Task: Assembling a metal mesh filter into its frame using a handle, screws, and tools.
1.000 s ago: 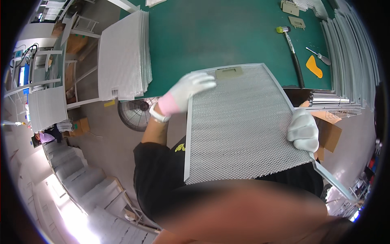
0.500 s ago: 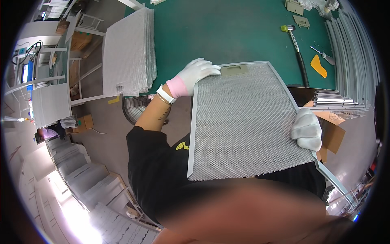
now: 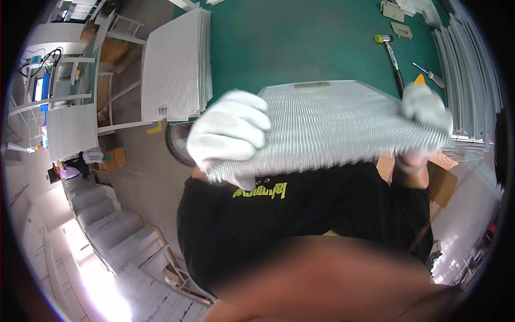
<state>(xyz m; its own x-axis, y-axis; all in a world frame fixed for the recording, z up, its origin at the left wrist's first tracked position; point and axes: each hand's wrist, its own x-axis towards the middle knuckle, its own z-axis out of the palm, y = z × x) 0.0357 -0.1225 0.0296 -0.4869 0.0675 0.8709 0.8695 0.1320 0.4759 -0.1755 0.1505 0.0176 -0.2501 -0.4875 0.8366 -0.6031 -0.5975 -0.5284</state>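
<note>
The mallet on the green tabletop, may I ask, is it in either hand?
No, the mallet lies on the tabletop; the left hand and the right hand grip the mesh panel.

Silvery, see-through mesh panel (image 3: pixel 332 118), 4-sided, with a thin pale frame and a beige insert (image 3: pixel 313 84) on its far edge. It is tilted, its near edge blurred, gripped at 2 sides by the left hand (image 3: pixel 230 131) and right hand (image 3: pixel 427 110).

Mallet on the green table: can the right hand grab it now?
Probably not without letting go: the right hand, though blurred, looks closed on the metal mesh panel. Otherwise the way seems free; the mallet lies beyond that hand on the green table, its upper part uncovered.
</note>
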